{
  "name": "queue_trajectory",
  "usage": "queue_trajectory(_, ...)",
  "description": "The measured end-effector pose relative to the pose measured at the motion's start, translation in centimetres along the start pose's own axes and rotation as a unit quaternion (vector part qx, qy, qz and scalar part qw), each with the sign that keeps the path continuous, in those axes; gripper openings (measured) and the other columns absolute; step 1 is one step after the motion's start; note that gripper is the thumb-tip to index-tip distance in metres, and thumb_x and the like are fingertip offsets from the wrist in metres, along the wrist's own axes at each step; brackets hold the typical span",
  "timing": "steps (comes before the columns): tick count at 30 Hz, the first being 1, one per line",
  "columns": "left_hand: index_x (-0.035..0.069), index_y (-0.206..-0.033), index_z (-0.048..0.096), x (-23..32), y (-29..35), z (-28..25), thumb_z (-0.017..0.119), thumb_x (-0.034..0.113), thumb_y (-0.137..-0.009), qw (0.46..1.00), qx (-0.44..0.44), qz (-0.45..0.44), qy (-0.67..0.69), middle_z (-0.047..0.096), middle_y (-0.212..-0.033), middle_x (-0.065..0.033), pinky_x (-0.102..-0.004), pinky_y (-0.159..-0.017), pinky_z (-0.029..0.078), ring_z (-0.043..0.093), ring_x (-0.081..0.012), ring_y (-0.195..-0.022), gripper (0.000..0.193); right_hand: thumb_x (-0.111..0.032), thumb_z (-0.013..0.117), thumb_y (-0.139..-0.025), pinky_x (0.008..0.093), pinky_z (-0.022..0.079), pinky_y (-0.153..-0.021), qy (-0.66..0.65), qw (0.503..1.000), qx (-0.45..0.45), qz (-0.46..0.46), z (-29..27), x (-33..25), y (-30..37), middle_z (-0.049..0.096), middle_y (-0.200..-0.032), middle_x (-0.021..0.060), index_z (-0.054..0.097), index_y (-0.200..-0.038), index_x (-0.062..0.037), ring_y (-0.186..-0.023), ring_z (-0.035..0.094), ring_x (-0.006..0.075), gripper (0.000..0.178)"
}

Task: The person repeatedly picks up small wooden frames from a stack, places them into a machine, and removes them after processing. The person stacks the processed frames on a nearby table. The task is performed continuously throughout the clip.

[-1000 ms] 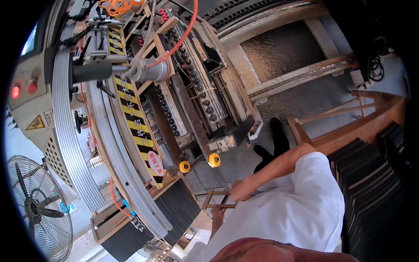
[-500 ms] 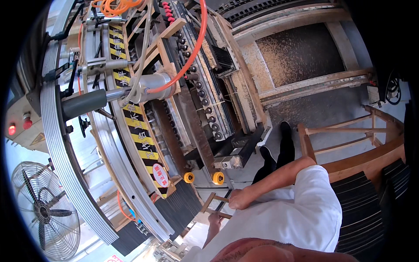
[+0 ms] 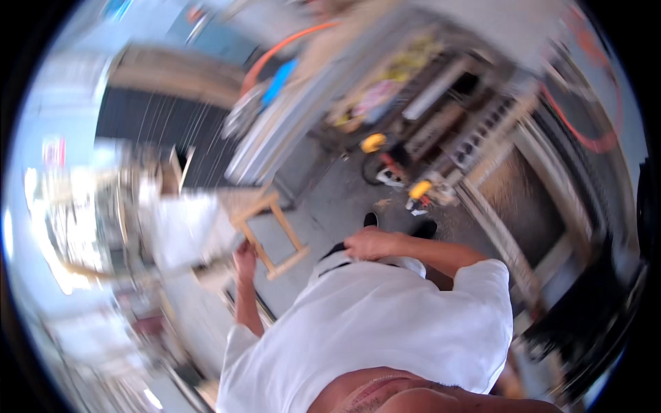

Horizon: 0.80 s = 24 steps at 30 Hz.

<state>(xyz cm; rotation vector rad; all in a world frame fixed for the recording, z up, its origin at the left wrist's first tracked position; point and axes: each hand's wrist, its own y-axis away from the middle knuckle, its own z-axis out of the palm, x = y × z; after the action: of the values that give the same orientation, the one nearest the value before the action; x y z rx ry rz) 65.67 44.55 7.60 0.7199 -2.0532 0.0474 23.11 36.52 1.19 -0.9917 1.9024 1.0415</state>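
A small rectangular wooden frame (image 3: 259,237) with bars stretching past its corners hangs tilted at my left front. My left hand (image 3: 244,260) is closed on the near left part of it, the arm reaching out. My right hand (image 3: 370,244) is at waist height, close to my shirt and apart from the frame. Its fingers are curled; whatever is in them, if anything, is hidden. The picture is smeared by motion.
A machine with yellow-capped rods (image 3: 421,188) stands ahead to the right, beside a sawdust-strewn framed bed (image 3: 506,199). A stack of dark strips (image 3: 162,127) and a long metal rail (image 3: 275,138) are at the far left. A white sheet-like surface (image 3: 189,227) lies left of the frame.
My view and body have turned left, away from the machine. My right hand has come off the wooden frame; my left hand still holds it, now farther out from my body.
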Motion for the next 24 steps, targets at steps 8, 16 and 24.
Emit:
queue_trajectory(8, -0.001, -0.110, 0.062, -2.7, 1.9, -19.0, 0.059, 0.015, -0.096, 0.944, 0.101, 0.031, 0.312, 0.069, -0.091, -0.0079, -0.0298, -0.071, 0.056, 0.069, -0.0195, -0.083, 0.022, -0.038, 0.061, -0.089, 0.0431, 0.049, -0.078, -0.057, 0.997, 0.029, 0.038, 0.6, -5.1, -5.7, 0.069, -0.091, 0.0174, 0.065, -0.097, -0.0022, -0.087, 0.065, 0.0344, 0.037)
queue_trajectory(16, -0.006, -0.115, 0.057, 2.7, -21.5, -29.8, 0.054, 0.015, -0.097, 0.909, 0.041, 0.098, 0.403, 0.066, -0.103, -0.0109, -0.0293, -0.082, 0.052, 0.065, -0.0189, -0.091, 0.027, -0.036, 0.061, -0.089, 0.0419, 0.049, -0.080, -0.005, 0.989, 0.083, 0.123, 4.8, -11.1, -19.1, 0.068, -0.097, 0.0171, 0.064, -0.101, -0.0015, -0.093, 0.064, 0.0338, 0.037)
queue_trajectory(24, -0.002, -0.105, 0.065, 8.1, -39.5, -24.0, 0.065, 0.017, -0.090, 0.949, 0.003, 0.064, 0.310, 0.068, -0.096, -0.0100, -0.0305, -0.064, 0.056, 0.067, -0.0190, -0.079, 0.024, -0.031, 0.064, -0.087, 0.0403, 0.051, -0.079, -0.036, 0.970, 0.192, 0.144, 9.5, -13.2, -23.8, 0.069, -0.094, 0.0173, 0.064, -0.103, -0.0012, -0.090, 0.066, 0.0332, 0.034)
